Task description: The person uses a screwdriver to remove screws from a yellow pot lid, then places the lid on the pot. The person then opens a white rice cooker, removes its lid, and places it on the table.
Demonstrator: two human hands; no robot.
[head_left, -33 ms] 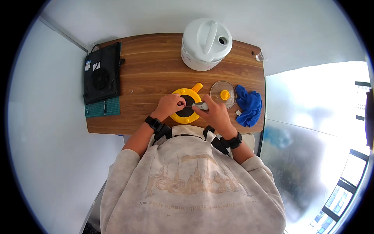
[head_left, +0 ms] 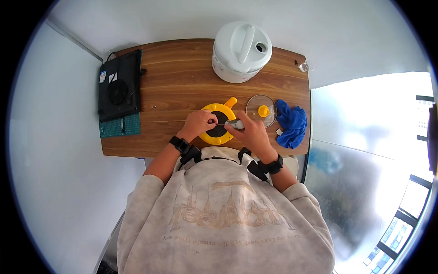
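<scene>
A round yellow pot-like appliance [head_left: 212, 108] with a dark middle and an orange-yellow handle sits near the table's front edge. Over it, my right hand [head_left: 253, 134] grips a screwdriver [head_left: 236, 123] by its grey-and-white handle, the thin shaft pointing left. My left hand [head_left: 198, 124] is closed at the shaft's tip, thumb and finger pinched together; what lies between them is too small to make out. Beside my right hand rests a clear glass lid [head_left: 261, 99] with a yellow knob.
A blue cloth [head_left: 292, 125] lies crumpled by the table's right edge. At the back stands a large white lidded container [head_left: 227, 59]. A black flat device [head_left: 130, 89] lies on a green cutting mat [head_left: 132, 130] at the left. A small glass [head_left: 304, 67] is at the far right corner.
</scene>
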